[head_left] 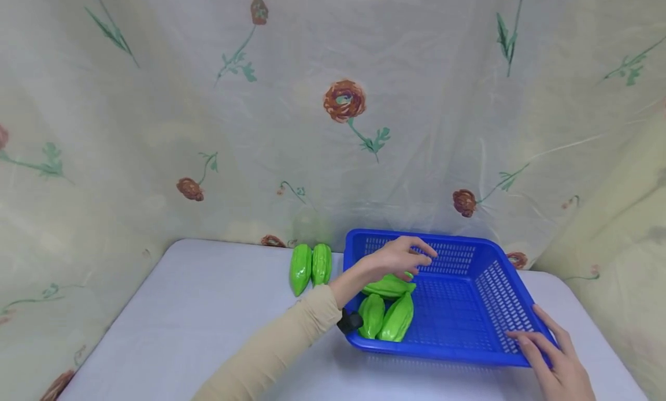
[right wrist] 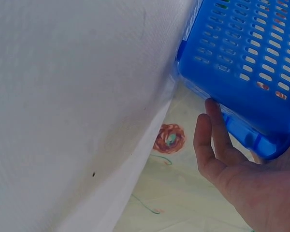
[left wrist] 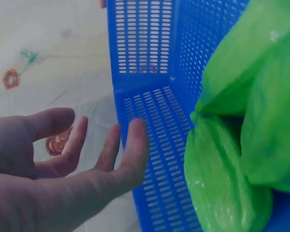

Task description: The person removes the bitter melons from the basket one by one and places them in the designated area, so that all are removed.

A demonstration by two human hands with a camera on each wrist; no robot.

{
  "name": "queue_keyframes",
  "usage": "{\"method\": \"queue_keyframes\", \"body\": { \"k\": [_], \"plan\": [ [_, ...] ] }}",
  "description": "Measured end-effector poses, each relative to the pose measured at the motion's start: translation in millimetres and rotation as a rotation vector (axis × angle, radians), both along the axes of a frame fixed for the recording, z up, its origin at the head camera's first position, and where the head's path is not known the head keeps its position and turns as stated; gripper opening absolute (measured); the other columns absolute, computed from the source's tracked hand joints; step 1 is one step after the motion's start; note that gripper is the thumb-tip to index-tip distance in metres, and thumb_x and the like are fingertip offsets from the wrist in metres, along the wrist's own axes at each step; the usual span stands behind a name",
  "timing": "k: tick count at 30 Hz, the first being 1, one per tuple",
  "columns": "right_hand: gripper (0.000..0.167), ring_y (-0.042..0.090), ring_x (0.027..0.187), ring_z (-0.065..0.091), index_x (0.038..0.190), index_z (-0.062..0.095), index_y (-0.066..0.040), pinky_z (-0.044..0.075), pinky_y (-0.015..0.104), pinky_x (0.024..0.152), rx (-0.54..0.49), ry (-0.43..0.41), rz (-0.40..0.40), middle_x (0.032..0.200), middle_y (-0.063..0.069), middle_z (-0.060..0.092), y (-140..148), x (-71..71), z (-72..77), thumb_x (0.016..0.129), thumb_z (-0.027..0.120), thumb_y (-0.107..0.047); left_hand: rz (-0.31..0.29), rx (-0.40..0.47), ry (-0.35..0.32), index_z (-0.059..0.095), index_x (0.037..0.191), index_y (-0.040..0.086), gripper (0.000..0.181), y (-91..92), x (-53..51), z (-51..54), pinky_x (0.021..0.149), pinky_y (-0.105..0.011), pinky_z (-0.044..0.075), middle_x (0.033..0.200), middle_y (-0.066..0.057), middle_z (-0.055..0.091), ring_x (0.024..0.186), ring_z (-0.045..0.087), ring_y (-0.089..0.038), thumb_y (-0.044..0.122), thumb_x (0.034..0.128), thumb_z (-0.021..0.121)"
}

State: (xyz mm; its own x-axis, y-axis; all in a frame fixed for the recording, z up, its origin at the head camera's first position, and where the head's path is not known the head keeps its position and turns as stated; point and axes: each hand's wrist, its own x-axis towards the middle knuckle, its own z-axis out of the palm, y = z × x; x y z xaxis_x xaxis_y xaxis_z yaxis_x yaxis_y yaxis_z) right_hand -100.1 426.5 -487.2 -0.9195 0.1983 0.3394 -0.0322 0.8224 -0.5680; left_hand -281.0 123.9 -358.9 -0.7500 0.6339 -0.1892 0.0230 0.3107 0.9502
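My left hand (head_left: 403,255) is over the left part of a blue plastic basket (head_left: 458,355), fingers apart and loosely bent with nothing between them. Three glossy green ridged gourds lie in the basket below it: one gourd (head_left: 387,286) behind, two side by side in front, including a right-hand gourd (head_left: 398,318). In the left wrist view the fingers are apart from the gourds (left wrist: 222,169). My right hand (head_left: 562,360) holds the basket's front right corner, its fingers straddling the rim. Part of that hand is hidden by the basket (right wrist: 241,63) in the right wrist view.
Two more green gourds, a left gourd (head_left: 300,268) and a right gourd (head_left: 322,262), lie together on the white table (head_left: 171,320), left of the basket. A flower-patterned curtain (head_left: 291,129) hangs behind and at the sides. A black wrist device (head_left: 350,321) sits by the left sleeve.
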Motion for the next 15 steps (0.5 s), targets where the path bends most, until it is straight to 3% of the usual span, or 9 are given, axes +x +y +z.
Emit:
{"method": "queue_keyframes", "body": {
  "k": [2,4,7,9,15],
  "plan": [
    [0.039,0.013,0.169,0.011,0.128,0.074,-0.005,0.02,0.076,0.128,-0.012,-0.021,0.002,0.181,0.005,0.023,0.1,-0.3,2.0,0.116,0.049,-0.032,0.003,-0.02,0.009,0.072,0.133,0.015,0.026,2.6,-1.6,-2.3,0.103,-0.053,0.061,0.122,-0.004,0.069,0.092,0.064,-0.015,0.021,0.1101,0.063],
    [0.039,0.031,0.169,0.015,0.129,0.074,-0.005,0.023,0.083,0.12,-0.019,-0.035,0.004,0.181,0.007,0.023,0.0,-0.5,3.8,0.116,0.049,-0.033,0.004,-0.042,0.014,0.072,0.134,0.016,0.027,4.5,-3.5,-4.7,0.103,-0.053,0.061,0.127,-0.006,0.069,0.096,0.067,-0.017,0.022,0.1103,0.062],
    [0.041,0.045,0.165,0.019,0.129,0.074,-0.004,0.023,0.085,0.119,-0.026,-0.053,0.003,0.18,0.009,0.023,-0.3,0.1,6.3,0.116,0.048,-0.033,0.01,-0.067,0.016,0.071,0.137,0.016,0.029,7.1,-7.1,-7.6,0.102,-0.051,0.062,0.141,-0.008,0.067,0.106,0.071,-0.021,0.023,0.1106,0.062],
    [0.042,0.054,0.161,0.023,0.13,0.074,-0.004,0.023,0.086,0.117,-0.027,-0.071,0.003,0.18,0.012,0.022,-0.4,0.5,8.7,0.116,0.048,-0.034,0.01,-0.077,0.023,0.071,0.138,0.015,0.03,8.9,-9.0,-7.8,0.101,-0.052,0.062,0.141,-0.008,0.067,0.105,0.071,-0.022,0.023,0.1109,0.062],
    [0.045,0.065,0.151,0.031,0.131,0.073,-0.004,0.027,0.088,0.11,-0.038,-0.117,0.004,0.179,0.019,0.022,-1.5,0.7,16.0,0.116,0.046,-0.037,0.001,-0.129,0.081,0.069,0.139,0.014,0.031,16.5,-14.2,-6.4,0.1,-0.053,0.062,0.104,-0.002,0.068,0.099,0.07,-0.021,0.022,0.1114,0.061]
  ]
}}
